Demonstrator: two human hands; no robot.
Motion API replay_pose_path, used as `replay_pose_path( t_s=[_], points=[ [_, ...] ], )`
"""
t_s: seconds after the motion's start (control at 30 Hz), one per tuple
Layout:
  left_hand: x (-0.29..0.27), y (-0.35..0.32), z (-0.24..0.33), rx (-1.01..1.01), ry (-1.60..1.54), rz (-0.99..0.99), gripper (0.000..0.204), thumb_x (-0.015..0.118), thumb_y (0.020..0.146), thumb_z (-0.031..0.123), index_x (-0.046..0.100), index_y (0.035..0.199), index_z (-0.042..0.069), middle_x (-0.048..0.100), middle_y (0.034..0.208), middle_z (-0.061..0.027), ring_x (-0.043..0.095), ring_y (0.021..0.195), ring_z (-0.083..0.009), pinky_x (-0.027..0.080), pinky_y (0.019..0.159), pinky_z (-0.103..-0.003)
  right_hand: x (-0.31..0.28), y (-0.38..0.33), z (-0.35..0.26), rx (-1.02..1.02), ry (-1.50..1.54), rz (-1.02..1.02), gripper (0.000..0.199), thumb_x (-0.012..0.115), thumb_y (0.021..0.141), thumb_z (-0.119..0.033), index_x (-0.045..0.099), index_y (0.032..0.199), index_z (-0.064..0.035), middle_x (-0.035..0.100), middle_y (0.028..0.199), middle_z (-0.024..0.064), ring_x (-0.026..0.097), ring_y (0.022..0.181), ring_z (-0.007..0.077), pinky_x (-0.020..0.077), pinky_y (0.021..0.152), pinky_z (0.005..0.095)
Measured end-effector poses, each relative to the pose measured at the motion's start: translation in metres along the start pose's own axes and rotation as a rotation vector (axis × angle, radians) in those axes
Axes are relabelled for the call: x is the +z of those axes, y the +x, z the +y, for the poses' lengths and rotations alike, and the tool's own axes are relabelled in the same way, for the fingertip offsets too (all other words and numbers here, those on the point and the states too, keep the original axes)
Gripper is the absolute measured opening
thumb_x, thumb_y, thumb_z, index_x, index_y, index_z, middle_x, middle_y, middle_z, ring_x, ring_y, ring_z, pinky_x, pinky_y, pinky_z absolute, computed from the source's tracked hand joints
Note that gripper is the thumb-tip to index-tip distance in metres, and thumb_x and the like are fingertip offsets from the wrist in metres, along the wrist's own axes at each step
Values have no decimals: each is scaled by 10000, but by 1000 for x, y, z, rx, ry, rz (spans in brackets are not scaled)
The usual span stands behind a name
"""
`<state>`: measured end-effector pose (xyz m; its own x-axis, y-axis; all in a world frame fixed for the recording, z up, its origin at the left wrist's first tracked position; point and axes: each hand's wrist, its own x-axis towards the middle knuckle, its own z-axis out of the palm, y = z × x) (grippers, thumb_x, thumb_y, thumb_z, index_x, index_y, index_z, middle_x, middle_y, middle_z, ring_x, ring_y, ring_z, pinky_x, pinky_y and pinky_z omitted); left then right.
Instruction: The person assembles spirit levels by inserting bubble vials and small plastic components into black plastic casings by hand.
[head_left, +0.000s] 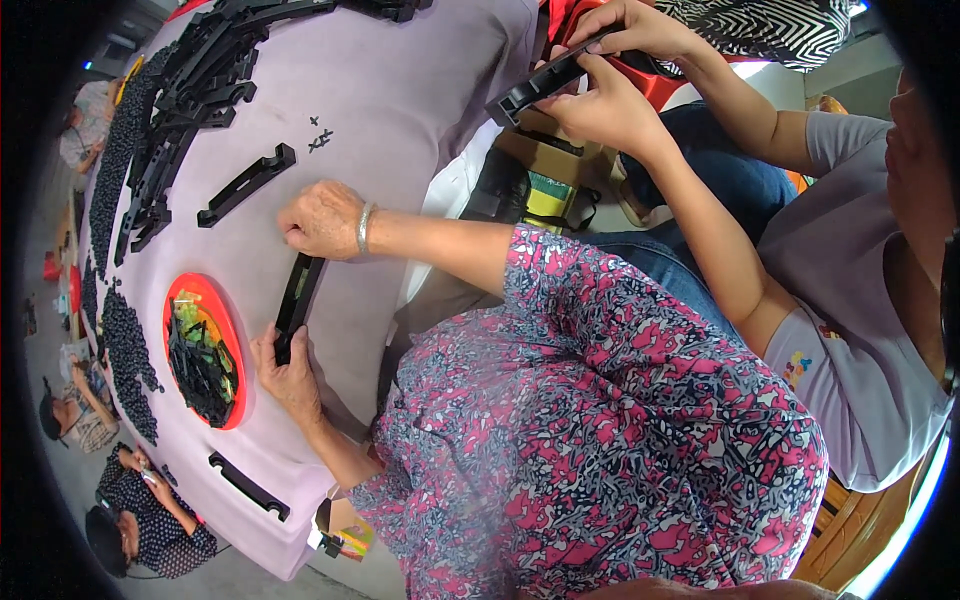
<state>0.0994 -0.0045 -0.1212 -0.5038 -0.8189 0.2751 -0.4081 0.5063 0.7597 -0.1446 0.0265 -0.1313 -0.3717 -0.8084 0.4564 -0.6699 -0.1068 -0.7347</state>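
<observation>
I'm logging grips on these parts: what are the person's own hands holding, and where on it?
Both hold one long black plastic bar on the table: right hand at its far end, left hand at its near end.

A bar [297, 293] lies on the table [400, 90] between my hands: my left hand [288, 375] at its near end, my right hand [322, 220] at its far end. A bowl [232, 345] sits left of it. Another bar [246, 184] lies beyond, a pile of bars [190, 90] further back. A co-worker's hands [610, 70] hold a bar [545, 85] to my right.
</observation>
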Motion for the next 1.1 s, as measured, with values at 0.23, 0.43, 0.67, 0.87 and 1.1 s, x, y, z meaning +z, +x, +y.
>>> replay_pose_path(
  t_s=[0.23, 0.43, 0.67, 0.87, 1.1],
  points=[
    [-1, -1, 2, 4, 8, 2, 340, 785, 766, 14, 641, 1064, -61, 533, 907, -67, 540, 835, -187, 467, 737, -290, -1, -1, -3, 34, -26, -33, 91, 619, 747, -180, 659, 721, -102, 652, 699, 130, 649, 736, 342, 513, 691, 481],
    [-1, -1, 3, 53, 43, -1, 340, 785, 768, 19, 641, 1065, -62, 533, 906, -71, 539, 831, -190, 463, 730, -292, -2, -1, -3, 26, -1, -34, 97, 617, 747, -177, 650, 709, -94, 645, 696, 141, 643, 724, 355, 507, 674, 491],
    [-2, 0, 1, 67, 52, -7, 336, 778, 784, 32, 643, 1077, -58, 528, 903, -61, 540, 839, -177, 473, 741, -285, 0, 0, -2, 40, -14, -34, 99, 626, 745, -188, 657, 721, -97, 633, 685, 148, 638, 723, 362, 508, 676, 493],
    [-1, 0, 3, 28, 34, 0, 339, 785, 767, 23, 650, 1067, -59, 536, 899, -75, 549, 825, -195, 473, 732, -300, -2, 0, -2, 40, -25, -45, 129, 606, 755, -202, 684, 743, -99, 655, 709, 161, 647, 720, 374, 519, 694, 493],
    [-2, 0, 3, 48, 75, -13, 353, 774, 799, 56, 650, 1109, -56, 522, 885, -50, 536, 833, -171, 469, 754, -280, -2, -1, -3, 57, -10, -59, 106, 630, 752, -187, 667, 742, -88, 655, 721, 144, 647, 753, 356, 512, 694, 484]
  ],
)
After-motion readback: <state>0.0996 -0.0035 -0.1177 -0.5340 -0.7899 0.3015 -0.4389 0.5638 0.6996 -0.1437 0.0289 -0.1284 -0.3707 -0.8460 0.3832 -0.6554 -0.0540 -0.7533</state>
